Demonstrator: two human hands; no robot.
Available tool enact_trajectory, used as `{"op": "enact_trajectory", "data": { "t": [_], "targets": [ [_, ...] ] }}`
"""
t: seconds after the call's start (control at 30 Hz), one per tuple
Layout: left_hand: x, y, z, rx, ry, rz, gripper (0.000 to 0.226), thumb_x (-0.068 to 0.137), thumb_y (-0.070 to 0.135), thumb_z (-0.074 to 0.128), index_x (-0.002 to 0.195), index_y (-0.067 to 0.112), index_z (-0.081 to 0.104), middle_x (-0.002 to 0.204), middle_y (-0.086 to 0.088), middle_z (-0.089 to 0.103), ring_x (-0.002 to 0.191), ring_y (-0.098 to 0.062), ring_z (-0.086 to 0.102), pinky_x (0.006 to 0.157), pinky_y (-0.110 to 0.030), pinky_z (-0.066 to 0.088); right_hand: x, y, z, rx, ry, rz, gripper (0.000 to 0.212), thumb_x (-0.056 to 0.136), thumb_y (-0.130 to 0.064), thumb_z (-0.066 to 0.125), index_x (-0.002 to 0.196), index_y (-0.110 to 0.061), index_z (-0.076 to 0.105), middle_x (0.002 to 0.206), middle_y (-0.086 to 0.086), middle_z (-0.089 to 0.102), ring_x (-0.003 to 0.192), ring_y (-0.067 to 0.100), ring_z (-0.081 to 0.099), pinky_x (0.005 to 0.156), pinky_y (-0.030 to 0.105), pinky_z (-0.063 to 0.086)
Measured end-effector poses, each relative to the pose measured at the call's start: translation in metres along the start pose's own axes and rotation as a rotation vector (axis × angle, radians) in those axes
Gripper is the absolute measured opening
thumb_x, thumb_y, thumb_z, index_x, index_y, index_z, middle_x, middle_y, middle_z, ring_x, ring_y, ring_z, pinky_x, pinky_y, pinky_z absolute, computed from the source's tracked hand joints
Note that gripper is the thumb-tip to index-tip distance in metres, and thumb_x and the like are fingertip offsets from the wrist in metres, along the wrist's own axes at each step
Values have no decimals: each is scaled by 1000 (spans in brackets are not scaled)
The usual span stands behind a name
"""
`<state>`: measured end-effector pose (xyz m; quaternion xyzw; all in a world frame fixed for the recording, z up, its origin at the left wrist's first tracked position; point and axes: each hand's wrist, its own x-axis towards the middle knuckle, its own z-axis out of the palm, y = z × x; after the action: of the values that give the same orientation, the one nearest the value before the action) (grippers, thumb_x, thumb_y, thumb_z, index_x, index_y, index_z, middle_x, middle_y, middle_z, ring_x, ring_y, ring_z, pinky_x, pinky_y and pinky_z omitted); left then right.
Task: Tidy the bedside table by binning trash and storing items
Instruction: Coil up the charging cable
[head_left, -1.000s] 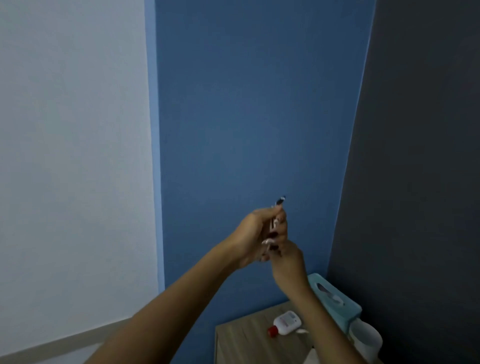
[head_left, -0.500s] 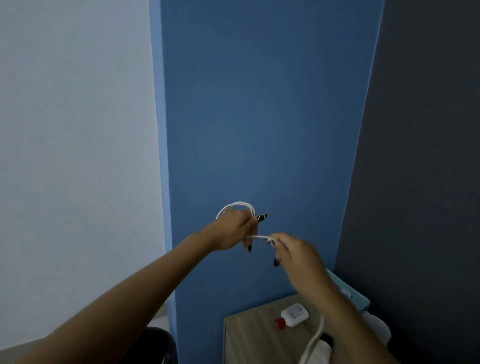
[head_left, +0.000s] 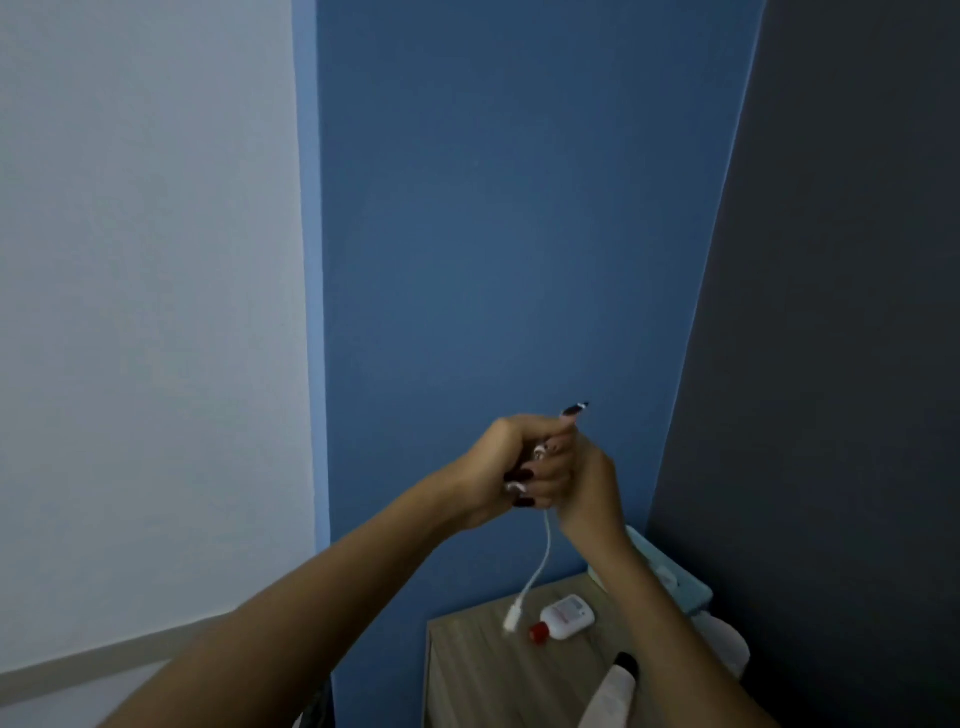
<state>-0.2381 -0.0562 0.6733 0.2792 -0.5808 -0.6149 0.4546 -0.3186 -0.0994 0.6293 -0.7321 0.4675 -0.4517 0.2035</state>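
Both hands are raised in front of the blue wall, pressed together around a coiled white cable (head_left: 540, 561). My left hand (head_left: 498, 467) is closed over the bundle, and my right hand (head_left: 587, 483) grips it from the right side. One loose end of the cable hangs down, its white plug dangling just above the wooden bedside table (head_left: 478, 670). On the table lies a small white bottle with a red cap (head_left: 563, 617), on its side. A white tube with a black cap (head_left: 610, 693) sits near the front.
A light teal tissue box (head_left: 675, 577) stands at the table's back right against the dark grey wall, with a white cup (head_left: 727, 642) in front of it. A pale wall and skirting board fill the left. Something dark shows at the bottom edge, left of the table.
The hands were apart with a cable loop above the left one; now they have closed together around the bundle. The cable's free end now dangles over the table.
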Motion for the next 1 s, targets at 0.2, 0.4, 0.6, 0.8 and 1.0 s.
{"op": "enact_trajectory", "data": {
  "t": [0.2, 0.4, 0.6, 0.8, 1.0],
  "targets": [
    [20, 24, -5, 12, 182, 130, 41, 100, 23, 30, 60, 15, 36, 40, 5, 33, 31, -9, 25, 40, -22, 20, -30, 2, 24, 315, -221, 22, 25, 98, -5, 38, 81, -13, 54, 65, 6, 59, 43, 4, 53, 48, 14, 45],
    [15, 21, -32, 703, 361, 133, 34, 100, 13, 35, 73, 1, 53, 60, -16, 59, 51, -22, 57, 51, -22, 48, -54, -16, 6, -40, -482, -207, 24, 100, -20, 38, 94, -26, 60, 71, 0, 57, 56, 9, 54, 50, 21, 47],
    [-6, -6, -43, 999, 338, 14, 38, 97, 21, 38, 64, 6, 50, 59, -17, 61, 48, -29, 59, 52, -29, 51, -15, -5, -60, -526, -427, -241, 19, 97, -11, 42, 93, -12, 61, 86, 9, 65, 81, 24, 61, 58, 29, 40],
    [2, -20, -16, 794, 243, -42, 48, 98, 27, 36, 51, 14, 40, 46, -1, 37, 36, -15, 29, 41, -26, 26, 9, 24, -72, -551, -170, -372, 23, 97, -20, 45, 84, -13, 63, 80, 6, 67, 80, 30, 61, 70, 46, 50],
    [9, -12, -13, 436, 140, -55, 46, 92, 25, 42, 48, 19, 29, 35, 4, 25, 31, -12, 19, 36, -18, 20, 19, 29, -70, 151, -309, -259, 31, 96, -7, 47, 110, -24, 69, 111, -15, 69, 96, -9, 61, 92, 19, 48]
  ]
}}
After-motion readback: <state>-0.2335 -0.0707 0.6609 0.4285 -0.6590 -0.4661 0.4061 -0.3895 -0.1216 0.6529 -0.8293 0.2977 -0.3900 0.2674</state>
